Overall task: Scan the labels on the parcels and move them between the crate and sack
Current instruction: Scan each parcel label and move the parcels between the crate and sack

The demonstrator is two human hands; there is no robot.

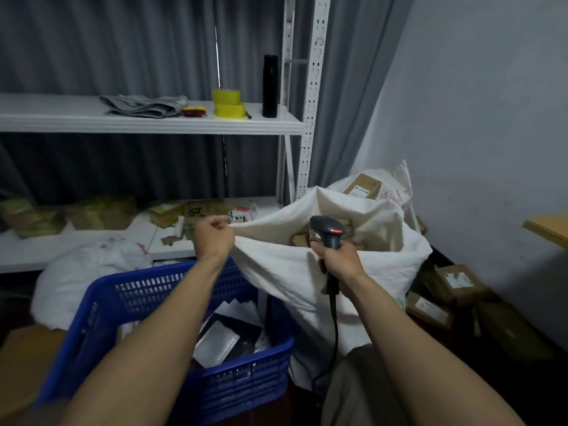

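A big white sack [378, 229] stands open at centre right, with brown cardboard parcels [299, 239] showing inside its mouth. My left hand [213, 238] pinches the sack's left rim and holds it taut. My right hand [338, 261] grips a dark barcode scanner [327, 232] over the sack's front edge; its red light is on and its cable hangs down. Low in the middle sits a blue plastic crate [172, 290], which holds several flat grey and black parcels [219, 341].
A white metal shelf [147, 124] behind carries yellow tape rolls [226, 103], a black bottle [270, 86] and folded grey bags. The lower shelf holds cardboard parcels [101, 212]. More boxes [455, 281] lie on the floor at right, and a second white sack [89, 272] slumps behind the crate.
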